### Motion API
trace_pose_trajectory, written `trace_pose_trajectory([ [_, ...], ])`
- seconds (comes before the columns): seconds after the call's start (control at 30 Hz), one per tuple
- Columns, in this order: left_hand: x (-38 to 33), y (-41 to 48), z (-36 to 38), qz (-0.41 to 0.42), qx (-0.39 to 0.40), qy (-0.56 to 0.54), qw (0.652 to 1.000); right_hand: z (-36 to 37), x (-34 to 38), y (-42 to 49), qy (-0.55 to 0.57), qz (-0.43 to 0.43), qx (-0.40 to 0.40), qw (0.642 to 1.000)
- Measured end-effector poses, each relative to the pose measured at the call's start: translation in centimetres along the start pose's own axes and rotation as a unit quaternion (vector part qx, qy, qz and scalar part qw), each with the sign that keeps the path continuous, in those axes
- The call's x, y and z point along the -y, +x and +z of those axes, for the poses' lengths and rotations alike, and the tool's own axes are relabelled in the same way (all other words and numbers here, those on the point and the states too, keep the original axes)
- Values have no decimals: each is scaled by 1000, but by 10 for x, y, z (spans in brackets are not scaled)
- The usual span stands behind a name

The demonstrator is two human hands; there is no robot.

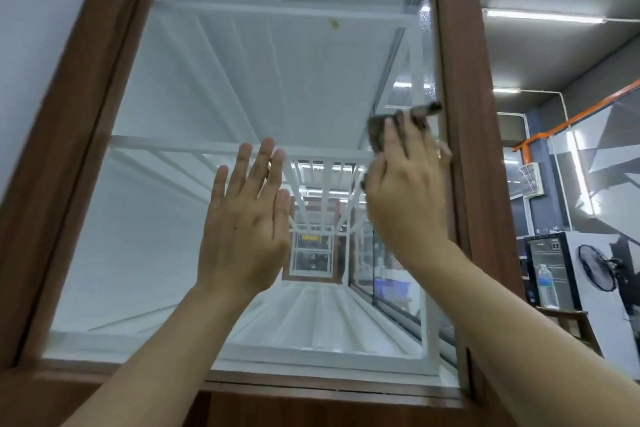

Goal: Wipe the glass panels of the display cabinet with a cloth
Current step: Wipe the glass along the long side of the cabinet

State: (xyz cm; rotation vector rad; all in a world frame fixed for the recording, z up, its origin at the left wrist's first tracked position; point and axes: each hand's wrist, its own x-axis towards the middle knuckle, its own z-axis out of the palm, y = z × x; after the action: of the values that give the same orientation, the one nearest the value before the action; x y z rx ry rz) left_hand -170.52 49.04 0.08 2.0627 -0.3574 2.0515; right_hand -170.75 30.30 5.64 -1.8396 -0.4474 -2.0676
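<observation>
Head view, looking up. The glass panel (pixel 207 97) of the display cabinet fills the frame, bounded by a brown wooden frame: left post (pixel 69 149), right post (pixel 464 114) and bottom rail (pixel 311 388). Your right hand (pixel 405 191) holds a dark cloth (pixel 377 132) against the glass, fingers laid over it and thumb tucked at its lower edge; the cloth sits in the right part of the pane, just beside the right post, about mid-height. Your left hand (pixel 242 229) is spread, fingers straight, palm toward the pane near its centre; whether it touches the glass cannot be told. The step in hand appears to be the wiping stroke along the pane's right margin. The next move likely calls for carrying the cloth leftward or upward with even pressure, and for shifting the left hand out of its path. Open room lies across the upper and left glass; the right post stops any travel to the right, and the bottom rail closes the lower edge. White shelving (pixel 277 10) shows through the glass. Beyond the post, well apart, stand a fan (pixel 597 267) and a water bottle (pixel 547 284).
</observation>
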Motion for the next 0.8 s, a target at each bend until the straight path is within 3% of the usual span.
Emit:
trace_pose_trajectory([
  [0.17, 1, 2, -1, 5, -4, 3, 1000, -7, 12, -98, -7, -199, 113, 973],
  [0.27, 0, 0, -2, 1, 1, 5, 1000, -24, -18, -100, -9, -148, 94, 985],
  [0.4, -1, 0, -1, 1, -1, 5, 1000, -2, 3, -7, 11, -38, 23, 999],
  [0.53, -1, 1, -3, -4, -4, 6, 1000, 3, 20, -59, 6, -204, 89, 975],
  [0.6, -1, 1, -4, -4, 2, 6, 1000, -16, 2, -100, -27, -244, 122, 962],
  [0.63, -1, 1, -3, -5, 4, 8, 1000, -21, -10, -100, -30, -228, 118, 966],
  [0.77, -5, 0, -1, -19, -1, 18, 1000, -15, -15, -17, -17, -2, 52, 999],
  [0.8, -8, 1, -1, -28, -4, 12, 1000, -12, -11, -6, -12, 21, 46, 999],
])
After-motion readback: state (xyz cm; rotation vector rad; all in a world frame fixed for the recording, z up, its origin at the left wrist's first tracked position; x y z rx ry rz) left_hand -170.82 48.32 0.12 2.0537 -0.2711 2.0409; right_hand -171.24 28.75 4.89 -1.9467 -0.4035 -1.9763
